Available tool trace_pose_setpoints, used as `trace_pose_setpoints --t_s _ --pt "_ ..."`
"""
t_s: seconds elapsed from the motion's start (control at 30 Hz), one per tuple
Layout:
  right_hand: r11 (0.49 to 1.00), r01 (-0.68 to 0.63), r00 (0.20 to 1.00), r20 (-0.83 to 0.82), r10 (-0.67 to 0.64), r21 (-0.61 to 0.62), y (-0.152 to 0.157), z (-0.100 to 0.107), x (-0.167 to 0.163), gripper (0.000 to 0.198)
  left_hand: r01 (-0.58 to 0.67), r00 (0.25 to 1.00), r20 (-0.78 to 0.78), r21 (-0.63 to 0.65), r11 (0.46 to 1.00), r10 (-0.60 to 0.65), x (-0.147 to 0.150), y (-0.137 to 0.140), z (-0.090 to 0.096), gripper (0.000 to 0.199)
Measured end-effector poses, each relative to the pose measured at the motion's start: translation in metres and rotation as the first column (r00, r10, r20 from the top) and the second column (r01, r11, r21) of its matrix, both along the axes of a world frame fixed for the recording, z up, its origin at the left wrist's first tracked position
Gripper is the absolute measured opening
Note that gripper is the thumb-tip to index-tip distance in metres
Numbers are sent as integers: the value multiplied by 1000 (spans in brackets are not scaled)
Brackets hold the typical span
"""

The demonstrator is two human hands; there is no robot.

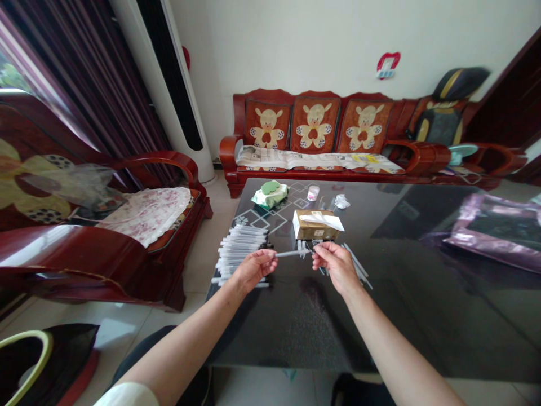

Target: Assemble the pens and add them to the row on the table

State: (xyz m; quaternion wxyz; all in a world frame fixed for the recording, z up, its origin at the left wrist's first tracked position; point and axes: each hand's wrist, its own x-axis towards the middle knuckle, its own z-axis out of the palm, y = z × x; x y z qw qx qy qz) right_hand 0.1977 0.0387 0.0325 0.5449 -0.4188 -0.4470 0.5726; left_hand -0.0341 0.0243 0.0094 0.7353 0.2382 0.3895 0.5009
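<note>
Above the dark table, my left hand (pixel 256 267) pinches one end of a thin pale-grey tube (pixel 292 254), which looks like a pen barrel and points to the right. My right hand (pixel 335 263) is closed at the tube's other end, fingertips around a small dark piece too small to name. To the left lies a stack of similar tubes (pixel 239 248), several with dark ends facing right. A few loose tubes (pixel 358 265) lie beyond and right of my right hand. Small pale and dark parts (pixel 302 246) sit behind the held tube, partly hidden by my fingers.
A tissue box (pixel 316 225) stands just behind my hands. Farther back are a green wipes pack (pixel 271 194), a small white cup (pixel 313 193) and crumpled white tissue (pixel 342 201). A purple plastic package (pixel 494 231) lies at the table's right. A wooden sofa (pixel 315 96) stands beyond.
</note>
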Motion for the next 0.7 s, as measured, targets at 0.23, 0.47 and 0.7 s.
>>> trace_pose_setpoints --t_s 0.23,0.47,0.7 --pt "999 -33 999 19 32 18 -1 1 0 26 13 1000 2 16 1000 -13 0 0 -1 7" --pt "999 -38 999 15 38 11 -2 2 -2 25 -3 1000 -12 25 1000 3 1 -1 0 6" --pt "1000 -11 1000 16 11 13 -1 4 2 26 -13 1000 -17 18 1000 13 1 -1 0 6"
